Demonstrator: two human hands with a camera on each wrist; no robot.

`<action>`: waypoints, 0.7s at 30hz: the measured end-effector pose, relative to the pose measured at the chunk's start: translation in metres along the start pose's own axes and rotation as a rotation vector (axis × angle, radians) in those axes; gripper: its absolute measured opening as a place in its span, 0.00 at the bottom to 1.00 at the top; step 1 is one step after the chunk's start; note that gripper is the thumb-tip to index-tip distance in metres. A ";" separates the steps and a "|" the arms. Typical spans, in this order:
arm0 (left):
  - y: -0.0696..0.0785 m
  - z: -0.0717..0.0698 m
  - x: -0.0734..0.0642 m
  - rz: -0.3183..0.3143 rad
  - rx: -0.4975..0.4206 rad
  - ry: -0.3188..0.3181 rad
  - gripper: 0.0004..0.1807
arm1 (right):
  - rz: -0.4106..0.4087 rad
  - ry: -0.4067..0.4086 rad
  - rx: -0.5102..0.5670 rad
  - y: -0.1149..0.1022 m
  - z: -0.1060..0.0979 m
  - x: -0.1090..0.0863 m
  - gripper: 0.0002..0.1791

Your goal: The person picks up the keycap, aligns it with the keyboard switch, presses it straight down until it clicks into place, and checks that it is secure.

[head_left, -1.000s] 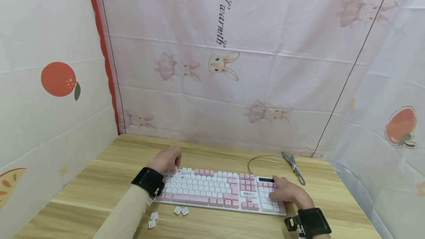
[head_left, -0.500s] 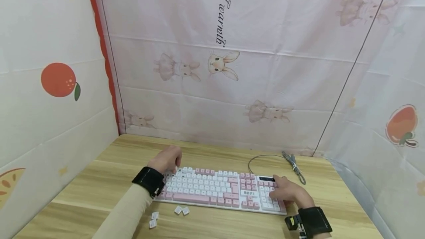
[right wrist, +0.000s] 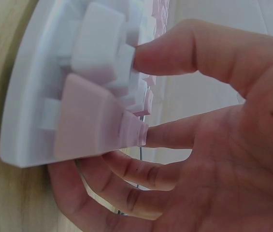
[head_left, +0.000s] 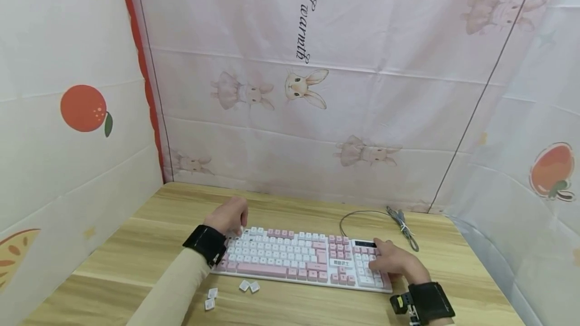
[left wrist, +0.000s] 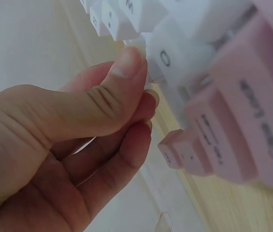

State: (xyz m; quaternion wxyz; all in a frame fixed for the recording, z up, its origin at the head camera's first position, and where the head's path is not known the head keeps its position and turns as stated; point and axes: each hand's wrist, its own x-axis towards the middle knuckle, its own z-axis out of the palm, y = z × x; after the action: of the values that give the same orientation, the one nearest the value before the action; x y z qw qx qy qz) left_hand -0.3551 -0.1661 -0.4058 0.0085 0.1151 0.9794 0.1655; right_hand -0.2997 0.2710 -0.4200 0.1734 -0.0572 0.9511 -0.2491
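A pink-and-white keyboard [head_left: 263, 269] lies on the wooden table. At its upper left corner is my left hand [head_left: 228, 215], bent down over the top rows. The left wrist view shows its thumb and fingertips pinching a small white keycap [left wrist: 137, 41], mostly covered by the thumb, beside the Q key [left wrist: 167, 55] and the pink Tab key [left wrist: 216, 140]. My right hand [head_left: 395, 260] grips the keyboard's right end. In the right wrist view its thumb [right wrist: 170, 50] presses on the white number-pad keys [right wrist: 97, 43], while the other fingers curl around the side and edge.
Loose white keycaps [head_left: 244, 286] lie in front of the keyboard, with others [head_left: 210, 304] further left. A bundled grey cable [head_left: 401, 225] runs behind its right end. Printed cloth [head_left: 272, 155] hangs behind the table and on both sides.
Both hands keep nearly the same place and hold on the keyboard. The whole head view has shifted slightly.
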 end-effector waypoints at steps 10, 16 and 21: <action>0.001 -0.001 0.007 -0.077 0.022 -0.060 0.17 | 0.012 -0.014 0.005 0.001 0.001 0.001 0.47; 0.003 -0.001 0.010 -0.101 0.048 -0.082 0.16 | 0.005 -0.013 0.001 0.002 0.002 0.002 0.47; 0.006 -0.001 0.011 -0.085 0.063 -0.073 0.16 | 0.006 -0.018 0.004 0.002 0.000 0.002 0.48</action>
State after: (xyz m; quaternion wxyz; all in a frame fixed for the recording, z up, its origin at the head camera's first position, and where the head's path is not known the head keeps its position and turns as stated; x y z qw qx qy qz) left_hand -0.3648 -0.1587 -0.4024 0.0475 0.0793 0.9872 0.1297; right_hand -0.3016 0.2725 -0.4213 0.1827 -0.0560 0.9492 -0.2501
